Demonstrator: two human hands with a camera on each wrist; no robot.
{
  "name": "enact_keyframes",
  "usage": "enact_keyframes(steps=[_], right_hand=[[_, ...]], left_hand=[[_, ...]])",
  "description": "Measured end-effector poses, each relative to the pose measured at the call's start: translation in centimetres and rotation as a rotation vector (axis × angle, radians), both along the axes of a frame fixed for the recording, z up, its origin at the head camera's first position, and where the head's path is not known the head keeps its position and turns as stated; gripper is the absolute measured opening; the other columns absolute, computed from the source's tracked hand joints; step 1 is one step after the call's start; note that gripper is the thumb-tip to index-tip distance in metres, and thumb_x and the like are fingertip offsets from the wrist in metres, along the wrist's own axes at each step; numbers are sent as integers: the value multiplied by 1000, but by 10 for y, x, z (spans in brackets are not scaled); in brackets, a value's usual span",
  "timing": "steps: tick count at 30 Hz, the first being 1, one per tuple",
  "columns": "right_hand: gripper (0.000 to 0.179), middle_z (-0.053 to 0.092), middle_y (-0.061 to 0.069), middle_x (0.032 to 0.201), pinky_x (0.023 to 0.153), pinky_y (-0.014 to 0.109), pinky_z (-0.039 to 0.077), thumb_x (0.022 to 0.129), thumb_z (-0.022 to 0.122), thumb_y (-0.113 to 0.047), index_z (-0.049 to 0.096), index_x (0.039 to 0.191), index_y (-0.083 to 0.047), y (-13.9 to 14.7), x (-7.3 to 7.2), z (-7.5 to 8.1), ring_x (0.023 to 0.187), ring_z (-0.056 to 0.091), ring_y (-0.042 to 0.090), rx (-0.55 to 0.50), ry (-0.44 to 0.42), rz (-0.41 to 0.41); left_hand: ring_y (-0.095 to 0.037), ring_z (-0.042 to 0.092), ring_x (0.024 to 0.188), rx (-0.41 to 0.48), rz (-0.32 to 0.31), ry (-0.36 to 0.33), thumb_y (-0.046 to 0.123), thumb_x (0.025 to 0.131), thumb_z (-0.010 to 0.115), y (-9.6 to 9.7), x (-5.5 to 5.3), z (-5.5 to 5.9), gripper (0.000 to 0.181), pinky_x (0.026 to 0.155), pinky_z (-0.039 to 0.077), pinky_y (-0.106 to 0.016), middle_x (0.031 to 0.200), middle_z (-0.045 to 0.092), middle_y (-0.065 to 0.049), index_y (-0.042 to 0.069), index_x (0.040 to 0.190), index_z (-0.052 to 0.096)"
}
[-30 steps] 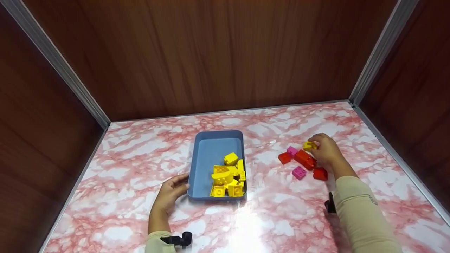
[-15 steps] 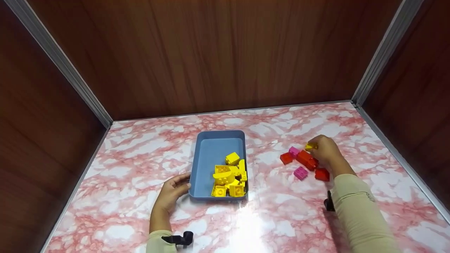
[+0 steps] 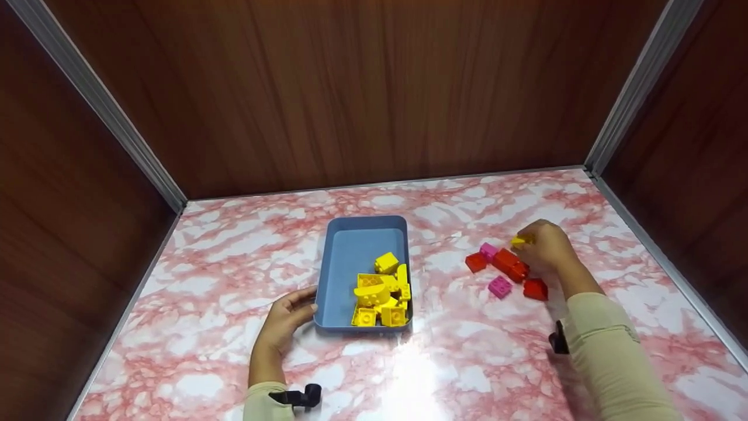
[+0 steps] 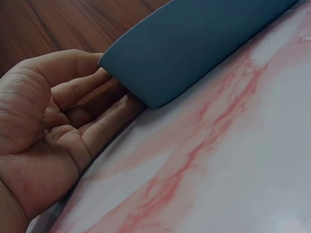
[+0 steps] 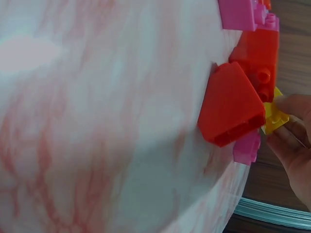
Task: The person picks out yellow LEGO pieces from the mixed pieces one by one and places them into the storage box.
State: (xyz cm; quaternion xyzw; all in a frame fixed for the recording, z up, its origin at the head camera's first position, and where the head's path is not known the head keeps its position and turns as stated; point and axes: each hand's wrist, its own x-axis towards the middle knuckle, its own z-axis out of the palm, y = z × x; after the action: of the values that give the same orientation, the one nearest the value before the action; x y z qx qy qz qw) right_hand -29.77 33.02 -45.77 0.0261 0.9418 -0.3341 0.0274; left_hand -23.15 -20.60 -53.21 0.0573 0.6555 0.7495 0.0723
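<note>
My right hand (image 3: 548, 244) pinches a yellow toy brick (image 3: 518, 241) between thumb and fingers, behind the loose red and pink bricks at the right. Part of that brick is covered by the fingers; its yellow side (image 5: 275, 119) shows in the right wrist view. At the left, my left hand (image 3: 283, 320) rests against the near left side of a blue tray (image 3: 321, 280). In the left wrist view the thumb (image 4: 73, 62) touches the tray's corner at the rim, and the fingers reach along its wall. Several yellow bricks (image 3: 371, 295) lie in the tray's near right part.
Red bricks (image 3: 509, 264) and pink bricks (image 3: 500, 287) lie loose to the right of the tray. Another pink brick (image 5: 247, 146) shows behind a red one in the right wrist view. Wood-look panels (image 3: 380, 99) wall the marbled table (image 3: 204, 280) at back and sides.
My right hand has closed more around the yellow brick, covering more of it, and shifted slightly right. The left hand and the tray stay in place.
</note>
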Motion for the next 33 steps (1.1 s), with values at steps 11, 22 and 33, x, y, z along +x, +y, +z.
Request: enact_keyframes(steps=[11, 22, 33], right_hand=[[28, 59, 26, 110, 93, 56, 46, 85, 69, -6, 68, 108, 10, 4, 18, 1, 98, 55, 42, 104, 259, 86], [23, 60, 21, 110, 88, 55, 49, 86, 70, -6, 70, 104, 7, -9, 39, 0, 95, 57, 38, 94, 353, 50], [19, 64, 15, 99, 77, 51, 53, 77, 76, -1, 72, 94, 5, -31, 55, -1, 86, 60, 32, 67, 573, 100]], left_hand=[[-23, 60, 108, -4, 1, 4, -4, 88, 64, 1, 0, 0, 50, 87, 53, -32, 128, 55, -27, -15, 133, 48], [-22, 60, 108, 2, -2, -1, -5, 87, 64, 0, 0, 0, 50, 87, 53, -33, 129, 55, -28, -15, 133, 48], [-25, 60, 110, 2, 5, -14, -5, 87, 65, 1, 1, 1, 50, 88, 53, -33, 129, 55, -28, -15, 133, 48]])
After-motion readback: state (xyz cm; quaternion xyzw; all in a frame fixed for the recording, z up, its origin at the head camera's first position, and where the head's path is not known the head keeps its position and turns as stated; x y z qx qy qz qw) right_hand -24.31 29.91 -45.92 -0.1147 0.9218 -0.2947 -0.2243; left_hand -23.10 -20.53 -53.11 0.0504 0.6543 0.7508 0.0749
